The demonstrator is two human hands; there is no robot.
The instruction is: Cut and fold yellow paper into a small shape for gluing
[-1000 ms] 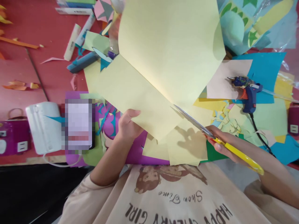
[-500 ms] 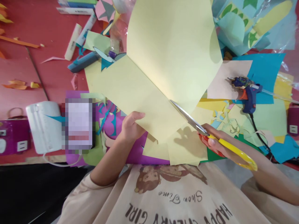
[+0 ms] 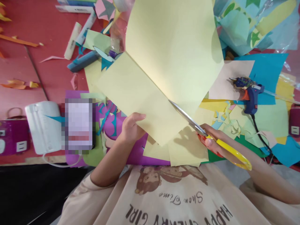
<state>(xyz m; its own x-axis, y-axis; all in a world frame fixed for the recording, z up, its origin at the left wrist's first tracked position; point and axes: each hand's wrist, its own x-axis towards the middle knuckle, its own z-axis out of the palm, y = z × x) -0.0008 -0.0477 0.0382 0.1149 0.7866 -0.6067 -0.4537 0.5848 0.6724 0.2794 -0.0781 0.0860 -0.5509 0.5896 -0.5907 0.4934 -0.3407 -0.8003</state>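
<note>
Scissors (image 3: 198, 127) clamped in right hand (image 3: 212, 132), blades pointing ahead-left of it, long axis diagonal, yellow loop trailing behind-right. Tip meets the diagonal line across pale yellow sheet (image 3: 173, 56), which spans between and beyond both hands. Right arm (image 3: 262, 176) slants in from the right. Left hand (image 3: 132, 128) pinches sheet's near edge, thumb on top.
</note>
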